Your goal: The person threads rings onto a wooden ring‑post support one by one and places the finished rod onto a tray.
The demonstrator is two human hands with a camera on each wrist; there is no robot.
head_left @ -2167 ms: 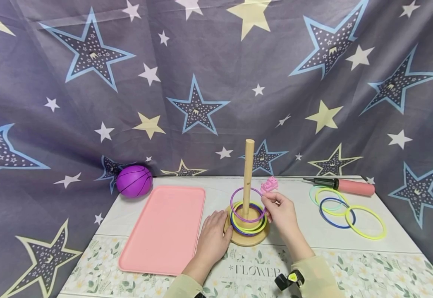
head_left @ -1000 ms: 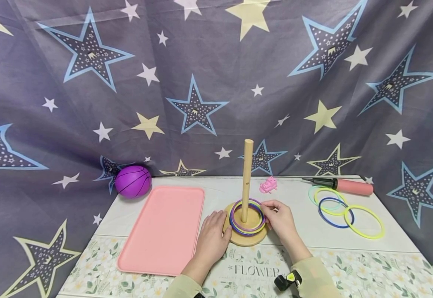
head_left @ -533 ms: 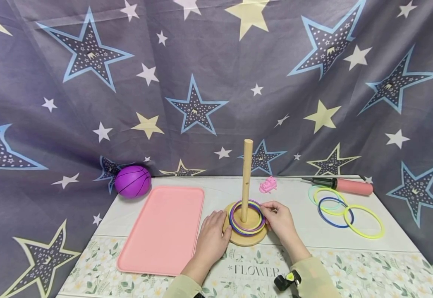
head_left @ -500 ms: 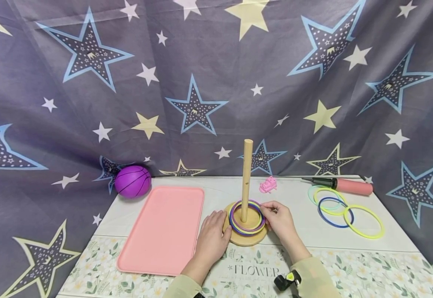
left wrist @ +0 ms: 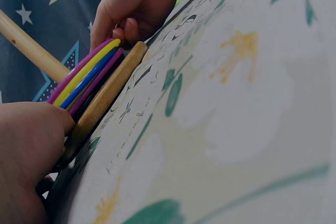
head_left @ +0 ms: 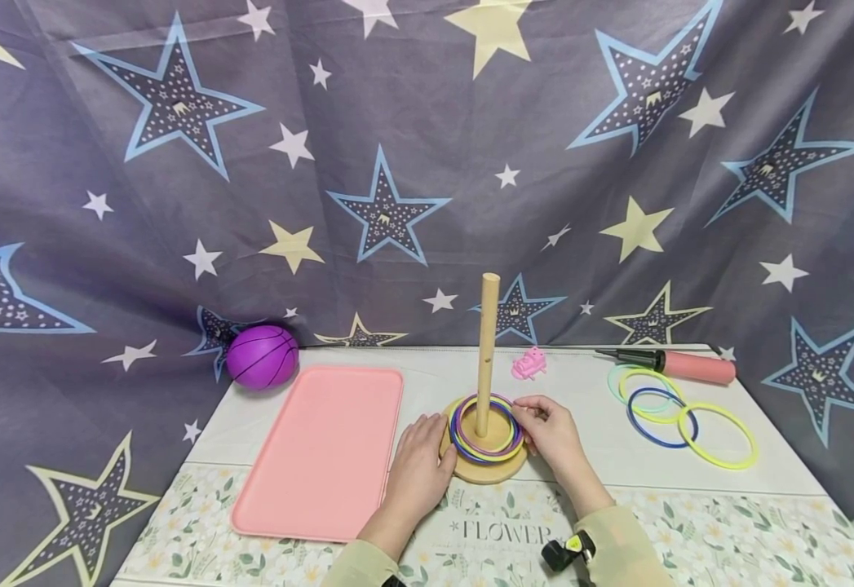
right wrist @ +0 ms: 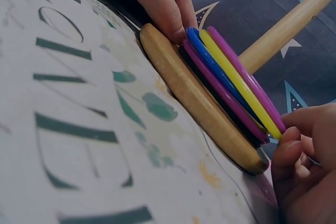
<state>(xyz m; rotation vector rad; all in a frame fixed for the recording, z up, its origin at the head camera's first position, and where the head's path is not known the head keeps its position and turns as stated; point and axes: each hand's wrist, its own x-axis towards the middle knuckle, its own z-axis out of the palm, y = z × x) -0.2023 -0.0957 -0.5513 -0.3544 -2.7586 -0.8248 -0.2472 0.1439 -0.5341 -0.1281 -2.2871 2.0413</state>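
Observation:
A wooden peg (head_left: 488,350) rises from a round wooden base (head_left: 488,474). Around it lies a stack of rings: a purple ring (right wrist: 249,80) on top, then a yellow ring (right wrist: 239,84) and a blue ring (right wrist: 211,67), with another purple ring (right wrist: 220,96) lower down. My right hand (head_left: 553,432) is at the stack's right side, thumb and index finger pinching the edge of the top purple ring. My left hand (head_left: 421,465) rests against the base's left edge, its fingers fairly straight, its thumb near the rings.
A pink tray (head_left: 320,452) lies to the left, with a purple ball (head_left: 263,358) behind it. Beyond the peg sits a small pink toy (head_left: 529,364). At right are several loose rings, including a yellow-green ring (head_left: 736,465), and a red-black hand pump (head_left: 698,368).
The purple ring has come down from a tilted, raised position onto the stack, my right hand lowering with it. Lately the stacked rings have shifted slightly left. My left hand stays put.

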